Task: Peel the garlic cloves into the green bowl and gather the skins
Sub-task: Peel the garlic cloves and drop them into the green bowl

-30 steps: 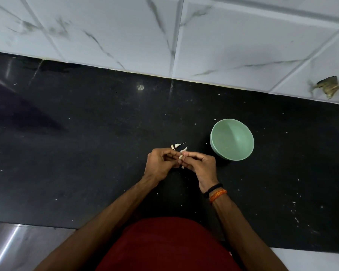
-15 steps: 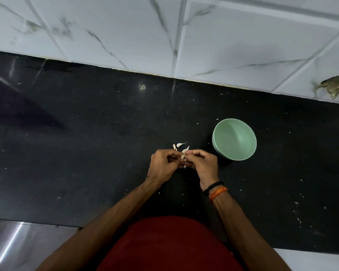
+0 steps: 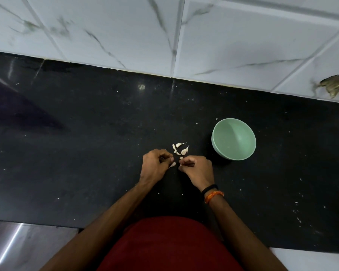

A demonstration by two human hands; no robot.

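Head view: left hand (image 3: 155, 167) pinches a garlic clove (image 3: 172, 164), tip pointing toward the right hand (image 3: 198, 169), whose fingers curl, contents unclear. The green bowl (image 3: 219, 151) sits on the worktop (image 3: 86, 143) nearest the right hand.

Honestly can't tell what the right hand (image 3: 199, 169) is holding, the fingers curl under and hide whatever's in there. Same with the left hand (image 3: 155, 165): a pale sliver (image 3: 172, 164) pokes out near the fingertips, but clove or just skin, too small to say, and I can't tell if it's pinched or lying on the counter (image 3: 86, 143) underneath. The little pile of garlic bits (image 3: 180, 148) past the knuckles is tiny, so peeled or unpeeled is anyone's guess. The brownish thing (image 3: 332, 86) on the wall tile at far right is blurry. Both forearms and the red shirt (image 3: 170, 245) get cut off by the bottom edge.
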